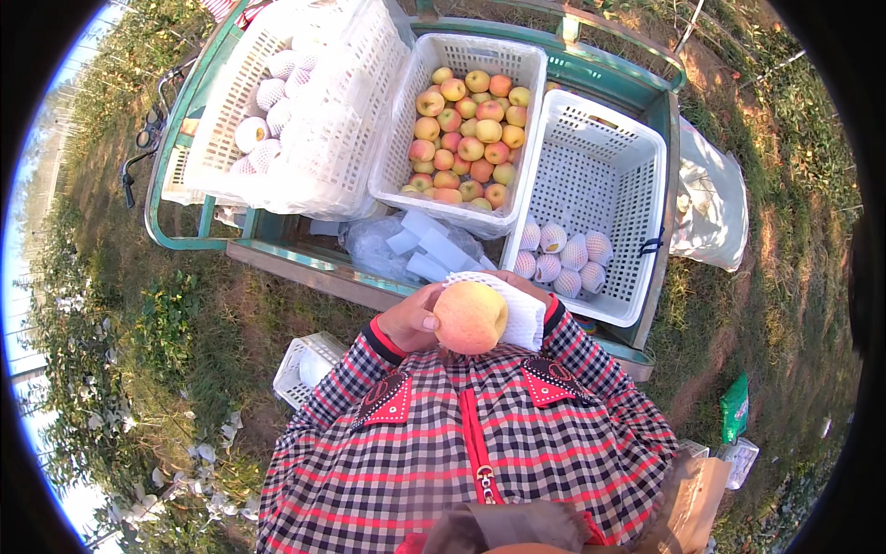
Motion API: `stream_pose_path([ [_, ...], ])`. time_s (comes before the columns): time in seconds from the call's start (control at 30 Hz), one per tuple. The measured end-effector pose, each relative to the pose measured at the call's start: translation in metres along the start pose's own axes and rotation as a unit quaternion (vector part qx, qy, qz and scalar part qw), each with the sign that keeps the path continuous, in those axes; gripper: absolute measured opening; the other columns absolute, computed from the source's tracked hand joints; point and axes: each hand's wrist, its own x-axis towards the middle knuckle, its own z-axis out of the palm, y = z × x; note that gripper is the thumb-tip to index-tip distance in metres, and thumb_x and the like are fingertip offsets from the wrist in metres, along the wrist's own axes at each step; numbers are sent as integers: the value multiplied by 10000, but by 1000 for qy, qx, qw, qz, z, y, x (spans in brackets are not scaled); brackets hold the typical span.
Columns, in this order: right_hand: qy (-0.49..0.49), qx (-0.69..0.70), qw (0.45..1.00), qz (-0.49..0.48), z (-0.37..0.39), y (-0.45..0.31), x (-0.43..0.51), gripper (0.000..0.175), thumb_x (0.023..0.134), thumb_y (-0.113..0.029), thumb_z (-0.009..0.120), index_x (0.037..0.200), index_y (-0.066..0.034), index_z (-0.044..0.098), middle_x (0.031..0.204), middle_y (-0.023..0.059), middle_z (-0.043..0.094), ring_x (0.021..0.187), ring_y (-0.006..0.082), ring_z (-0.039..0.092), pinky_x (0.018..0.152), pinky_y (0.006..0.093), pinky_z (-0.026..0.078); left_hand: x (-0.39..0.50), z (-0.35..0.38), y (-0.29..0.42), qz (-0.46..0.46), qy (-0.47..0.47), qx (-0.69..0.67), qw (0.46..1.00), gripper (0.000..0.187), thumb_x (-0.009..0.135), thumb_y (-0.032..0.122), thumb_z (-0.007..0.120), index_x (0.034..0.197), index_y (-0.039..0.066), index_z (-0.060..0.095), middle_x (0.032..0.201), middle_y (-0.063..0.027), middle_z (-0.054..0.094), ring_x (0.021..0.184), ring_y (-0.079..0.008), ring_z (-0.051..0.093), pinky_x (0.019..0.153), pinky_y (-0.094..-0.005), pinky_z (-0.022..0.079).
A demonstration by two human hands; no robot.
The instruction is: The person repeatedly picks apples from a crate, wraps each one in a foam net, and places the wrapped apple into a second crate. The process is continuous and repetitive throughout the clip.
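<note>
Close to my chest, my left hand [410,320] grips a large yellow-pink apple [469,318], thumb on its near side. A white foam net sleeve [524,315] lies flat against the apple's right side. Behind it, my right hand [520,282] holds the sleeve, most of its fingers hidden. Just beyond my hands, several loose foam sleeves [436,246] rest on a clear plastic bag [374,249]. To the right, foam-netted apples [573,251] sit in the near end of a white plastic crate [654,208].
A green metal cart bed [304,266] carries the crates. Bare apples [471,149] fill the middle crate [533,62]; netted apples [270,93] lie in the plastic-lined left crate [208,138]. A white sack [713,201] hangs at the right. A small white basket [287,377] stands low left.
</note>
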Motion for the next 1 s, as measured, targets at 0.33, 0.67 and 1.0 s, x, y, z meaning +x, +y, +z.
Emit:
stream_pose_path([
  [0.33,115,-11,946,-304,-10,-39,36,326,896,-15,633,1216,23,586,1137,84,681,1000,180,682,898,321,549,41,-12,20,147,114,2,983,891,857,499,681,1532,37,326,1527,-186,429,1377,-353,476,1122,-589,404],
  [0.67,349,-527,530,-565,47,-25,36,221,817,-24,763,872,-26,549,725,18,528,623,80,475,543,268,416,57,6,15,357,385,449,723,730,710,150,863,1334,-21,522,1229,-133,622,1101,-295,637,933,-371,525],
  [1.0,195,-333,848,-363,50,-53,31,379,1029,-306,604,1288,-30,582,1147,74,637,925,157,652,776,306,554,62,-13,35,418,384,432,701,781,633,18,859,1334,32,514,1313,-141,539,1201,-275,565,1027,-383,473],
])
